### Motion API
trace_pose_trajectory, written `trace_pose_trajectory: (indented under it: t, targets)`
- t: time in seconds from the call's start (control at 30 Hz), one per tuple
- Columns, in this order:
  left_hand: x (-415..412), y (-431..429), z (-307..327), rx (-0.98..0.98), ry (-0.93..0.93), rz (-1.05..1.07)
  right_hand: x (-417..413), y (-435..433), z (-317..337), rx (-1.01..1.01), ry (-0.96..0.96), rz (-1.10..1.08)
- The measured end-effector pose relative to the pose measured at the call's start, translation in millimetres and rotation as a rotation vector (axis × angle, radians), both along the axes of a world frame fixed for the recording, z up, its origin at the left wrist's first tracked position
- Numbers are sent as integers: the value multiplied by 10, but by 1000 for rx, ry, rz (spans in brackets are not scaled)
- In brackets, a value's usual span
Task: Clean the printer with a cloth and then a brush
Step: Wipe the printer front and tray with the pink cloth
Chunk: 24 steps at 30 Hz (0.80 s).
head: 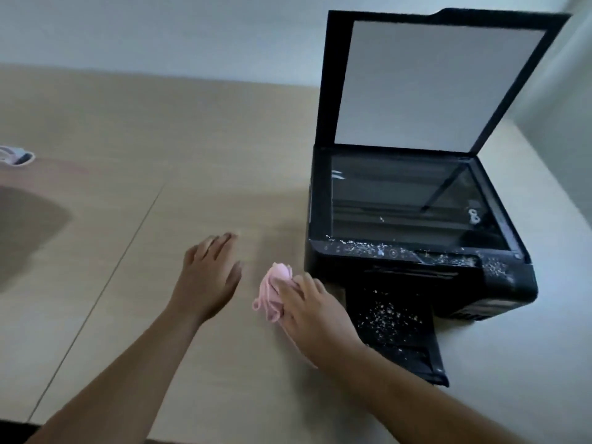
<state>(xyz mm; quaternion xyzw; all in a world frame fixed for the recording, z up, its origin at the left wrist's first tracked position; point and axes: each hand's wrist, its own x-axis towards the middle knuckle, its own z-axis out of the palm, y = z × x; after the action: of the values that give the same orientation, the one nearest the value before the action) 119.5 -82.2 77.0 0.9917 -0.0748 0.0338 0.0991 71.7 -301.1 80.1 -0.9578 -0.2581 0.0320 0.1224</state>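
A black printer (413,251) stands at the right of the table with its scanner lid (439,84) raised upright and the glass bed exposed. White crumbs speckle its front panel and the paper tray (397,328) that juts out at the front. My right hand (314,315) rests on the table just left of that tray, closed on a bunched pink cloth (272,293). My left hand (208,270) hovers flat over the table to the left of the cloth, fingers apart and holding nothing. No brush can be made out.
The tan table (160,155) runs to a pale wall at the back, with a seam line crossing it on the left. A small pink and white object (16,155), too blurred to identify, lies at the far left edge. A dark shadow patch sits below it.
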Motion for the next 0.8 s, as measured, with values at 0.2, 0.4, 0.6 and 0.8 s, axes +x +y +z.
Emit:
trace_pose_trajectory:
  t: [0.2, 0.4, 0.6, 0.8]
  targets:
    - [606, -663, 545, -53, -145, -149, 364, -484, 383, -58, -143, -276]
    - [974, -1063, 611, -143, -105, -288, 362, -411, 310, -3, -91, -438]
    - [1315, -1319, 464, -163, 56, -480, 251, -630, 193, 76, -220, -648]
    - [1546, -1417, 341, -66, 104, -506, 301, -203, 137, 143, -269, -652]
